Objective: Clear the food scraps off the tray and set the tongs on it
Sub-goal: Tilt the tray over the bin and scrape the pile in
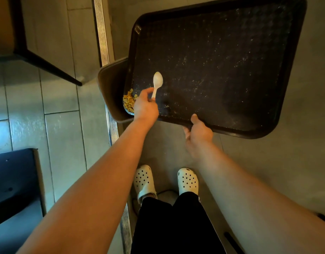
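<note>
A large dark tray [222,57] is held tilted over the floor, its surface dusted with pale crumbs. My right hand [198,132] grips its near edge, thumb on top. My left hand [145,105] holds a white plastic spoon [157,82] by the handle, the bowl pointing up over the tray's lower left part. A pile of yellow food scraps [129,101] sits at the tray's lower left corner, over a brown bin [110,92]. No tongs are in view.
The brown bin stands on the floor under the tray's left corner, beside a metal floor strip [103,33]. A dark table leg [48,66] slants at upper left, a dark seat [13,182] at lower left. My feet in white clogs [145,180] stand below.
</note>
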Demonstrator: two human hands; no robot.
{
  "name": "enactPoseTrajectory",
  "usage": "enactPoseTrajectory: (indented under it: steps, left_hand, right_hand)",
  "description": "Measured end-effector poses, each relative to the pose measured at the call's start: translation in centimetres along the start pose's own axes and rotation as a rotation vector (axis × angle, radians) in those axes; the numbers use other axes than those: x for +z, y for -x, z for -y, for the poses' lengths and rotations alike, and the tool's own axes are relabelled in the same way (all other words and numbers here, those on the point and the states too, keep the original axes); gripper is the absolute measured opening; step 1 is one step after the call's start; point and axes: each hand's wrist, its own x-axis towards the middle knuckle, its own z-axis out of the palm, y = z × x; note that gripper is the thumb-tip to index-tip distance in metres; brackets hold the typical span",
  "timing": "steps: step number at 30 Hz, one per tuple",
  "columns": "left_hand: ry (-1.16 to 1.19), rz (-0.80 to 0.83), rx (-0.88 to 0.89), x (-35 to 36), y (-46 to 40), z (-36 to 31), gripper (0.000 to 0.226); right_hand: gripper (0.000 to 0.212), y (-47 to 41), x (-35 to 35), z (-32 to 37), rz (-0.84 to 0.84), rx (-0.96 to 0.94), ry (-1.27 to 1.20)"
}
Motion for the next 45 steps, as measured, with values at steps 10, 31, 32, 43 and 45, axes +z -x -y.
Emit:
enactPoseTrajectory:
  steps: [10,31,32,43,45]
  left_hand:
    - [-0.052,-0.084,-0.091,-1.5,2.3,3.8,0.041]
    - [-0.291,-0.102,-0.131,-4.1,-0.5,5.7,0.044]
    - [-0.272,-0.114,-0.153,-4.3,-0.8,5.8,0.043]
    - [-0.199,-0.074,-0.082,-3.9,-3.5,4.1,0.047]
    - [-0.188,-0.061,-0.125,-4.1,-4.1,3.9,0.047]
  right_hand:
    - [0.03,-0.3,-0.2,-0.3,-0.014,-0.027,-0.041]
    - [0.048,-0.4,0.8,0.0,0.001,-0.084,-0.111]
    - [0.049,-0.4,0.8,0.0,0.002,-0.092,-0.112]
    - [0.048,-0.7,1.8,0.8,0.041,-0.125,-0.09]
    - [0.046,-0.6,2.1,1.0,0.049,-0.134,-0.105]
